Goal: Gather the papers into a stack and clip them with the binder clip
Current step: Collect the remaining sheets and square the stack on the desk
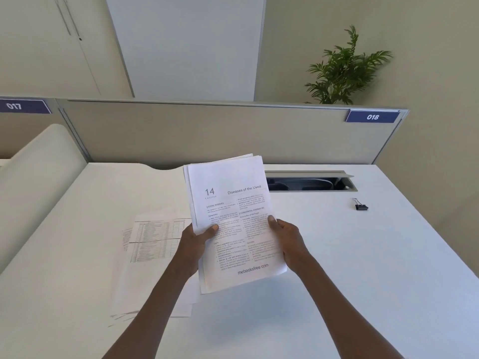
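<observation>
both forearms came up from the bottom edge to the stack (233, 224), which i held up off the desk (363, 255). left hand (193, 244) gripped the stack's left edge, thumb across the printed face, fingers behind and out of sight. on the desk to the left, under that arm, more loose sheets (155, 239) lay flat, a table-printed one on top, so gathering wasn't finished by my read. held stack showed stepped edges at the top and left, not squared. right hand (287, 242) gripped the right edge the same way, thumb on top. binder clip (360, 204) sat well apart to the right, near the cable slot (311, 183), untouched. to do it well: add the flat sheets first, tap the long edge on the desk until flush, keep one hand pinching tight, then go for the clip. risk: sheets fan out if the grip loosens.
</observation>
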The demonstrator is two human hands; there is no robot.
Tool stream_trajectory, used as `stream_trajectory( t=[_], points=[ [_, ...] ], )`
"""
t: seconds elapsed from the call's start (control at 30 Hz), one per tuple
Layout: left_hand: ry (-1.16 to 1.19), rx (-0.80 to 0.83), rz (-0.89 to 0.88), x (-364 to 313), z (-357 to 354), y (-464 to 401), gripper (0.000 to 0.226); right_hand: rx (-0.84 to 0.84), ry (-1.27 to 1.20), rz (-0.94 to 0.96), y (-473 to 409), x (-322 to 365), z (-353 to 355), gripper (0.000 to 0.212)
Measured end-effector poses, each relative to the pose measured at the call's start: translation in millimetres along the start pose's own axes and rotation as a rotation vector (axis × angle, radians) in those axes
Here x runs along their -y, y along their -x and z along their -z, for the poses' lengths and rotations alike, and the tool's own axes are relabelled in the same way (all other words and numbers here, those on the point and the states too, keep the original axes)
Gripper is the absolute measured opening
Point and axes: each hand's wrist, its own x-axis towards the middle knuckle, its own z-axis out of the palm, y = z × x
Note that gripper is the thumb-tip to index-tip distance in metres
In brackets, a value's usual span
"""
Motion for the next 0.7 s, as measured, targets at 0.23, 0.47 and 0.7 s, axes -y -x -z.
stream_trajectory(
  t=[0.23,0.47,0.7],
  points=[
    [0.026,-0.066,-0.006,-8,46,-8,0.036,-0.054,-0.253,-0.312,-2,-18,-28,0.051],
    [0.054,-0.159,-0.048,-26,90,-23,0.036,-0.010,0.242,-0.115,-11,-51,-79,0.030],
    [0.026,-0.308,-0.078,-41,133,-43,0.038,0.221,0.804,0.232,-19,-62,-161,0.045]
  ],
)
